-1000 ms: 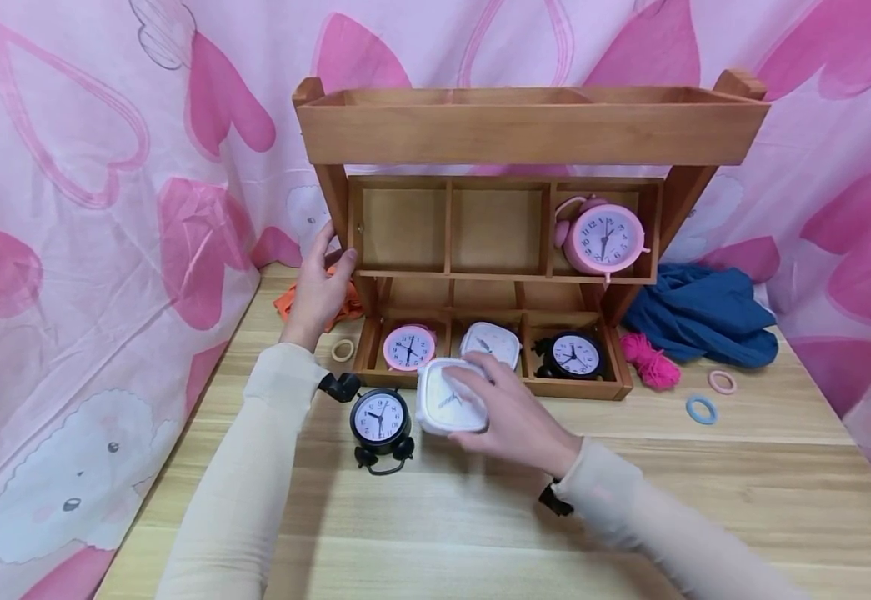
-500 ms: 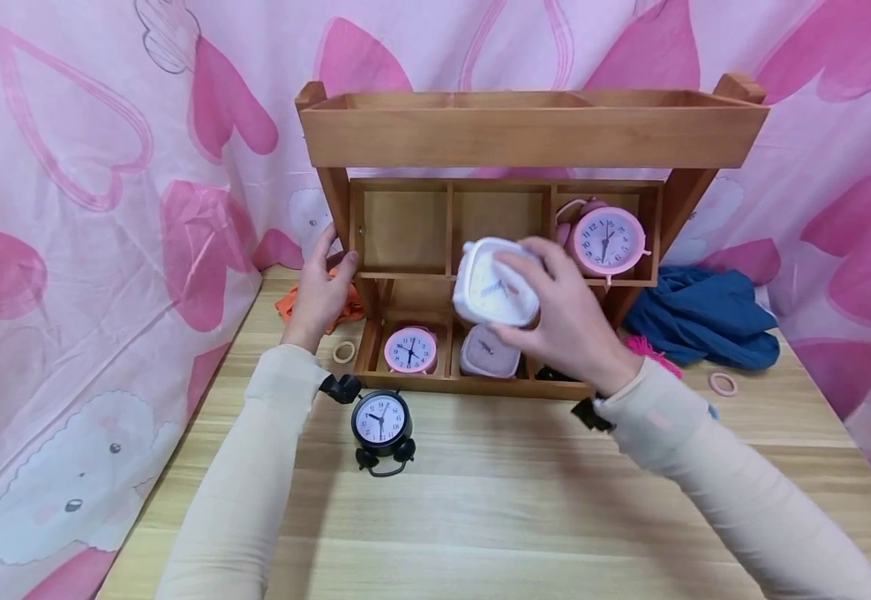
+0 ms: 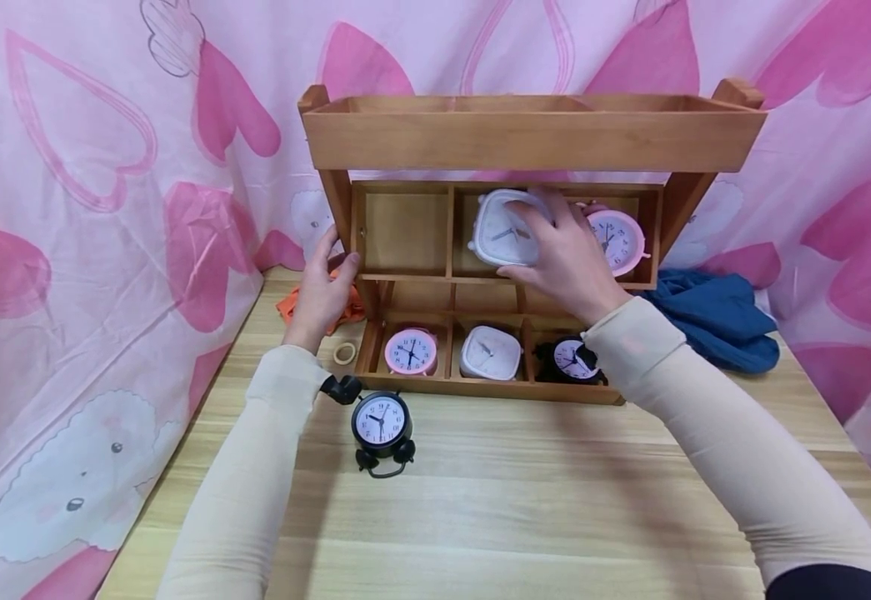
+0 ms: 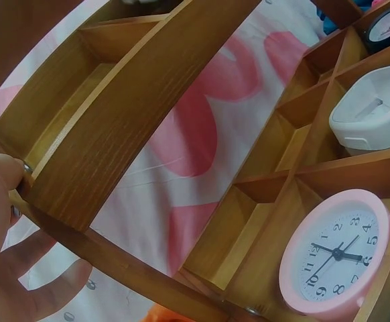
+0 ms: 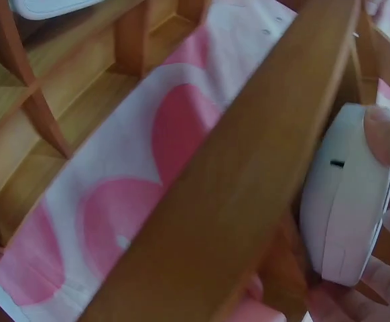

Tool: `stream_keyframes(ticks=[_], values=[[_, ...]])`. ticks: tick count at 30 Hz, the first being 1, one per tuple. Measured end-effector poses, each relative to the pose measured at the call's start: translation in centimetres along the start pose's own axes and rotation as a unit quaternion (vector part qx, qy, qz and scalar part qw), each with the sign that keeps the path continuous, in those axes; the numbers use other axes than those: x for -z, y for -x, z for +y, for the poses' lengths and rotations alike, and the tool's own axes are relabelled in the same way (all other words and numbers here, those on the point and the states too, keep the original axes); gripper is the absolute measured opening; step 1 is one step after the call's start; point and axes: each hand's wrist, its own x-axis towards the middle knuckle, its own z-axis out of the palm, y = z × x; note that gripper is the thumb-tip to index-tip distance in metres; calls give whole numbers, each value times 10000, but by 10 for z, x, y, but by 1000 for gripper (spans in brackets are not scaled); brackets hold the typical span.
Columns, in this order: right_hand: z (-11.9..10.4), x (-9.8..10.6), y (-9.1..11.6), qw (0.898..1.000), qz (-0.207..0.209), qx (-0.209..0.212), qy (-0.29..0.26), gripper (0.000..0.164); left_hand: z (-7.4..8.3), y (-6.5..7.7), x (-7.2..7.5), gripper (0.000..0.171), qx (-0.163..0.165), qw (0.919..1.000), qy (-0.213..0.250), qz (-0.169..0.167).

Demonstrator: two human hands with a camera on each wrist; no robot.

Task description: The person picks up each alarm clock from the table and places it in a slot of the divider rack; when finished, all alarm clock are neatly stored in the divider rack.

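My right hand (image 3: 566,258) grips a white square alarm clock (image 3: 493,223) at the middle compartment of the shelf's middle tier. In the right wrist view the clock (image 5: 342,194) shows side-on behind the tier's front board, with fingers around its edges. My left hand (image 3: 318,300) holds the left side of the wooden shelf (image 3: 533,137), its thumb in front. A round pink alarm clock (image 3: 621,242) leans in the right compartment, partly hidden by my right hand. On the table lies a black twin-bell alarm clock (image 3: 380,419), bells toward me.
The bottom tier bears a pink clock (image 3: 411,351), a white clock (image 3: 491,352) and a black clock (image 3: 568,359), partly covered by my right wrist. Orange cloth (image 3: 352,307) and a beige ring (image 3: 344,353) lie at left, blue cloth (image 3: 720,325) at right.
My right hand has lifted the white alarm clock from in front of the bottom tier up into the middle tier's middle compartment. My left hand has stayed on the shelf's side.
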Motion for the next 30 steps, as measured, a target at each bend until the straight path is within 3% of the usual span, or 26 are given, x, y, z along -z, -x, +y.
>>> stream_keyframes(ticks=[7, 12, 16, 20, 25, 27, 30], values=[[1, -20, 3, 9974, -157, 154, 692, 79, -4, -2, -2, 58, 9, 10000, 21, -59], [1, -21, 7, 9964, -303, 209, 760, 72, -6, -3, -2, 58, -60, 9999, 78, -57], [-1, -17, 7, 9975, -283, 249, 600, 70, -6, -4, -2, 58, -41, 10000, 45, -50], [-12, -9, 11, 9991, 63, 314, 292, 70, -6, -3, -1, 59, -20, 10000, 13, -36], [-40, -6, 33, 9927, 597, 970, -384, 71, -5, -3, -1, 59, -45, 10000, 32, -17], [-51, -10, 48, 9899, 518, 1150, -652, 72, -4, -3, 0, 59, -37, 10000, 19, -14], [-65, -22, 70, 9902, 33, 1019, -957, 72, -4, -4, 1, 60, -42, 10000, 12, -24]])
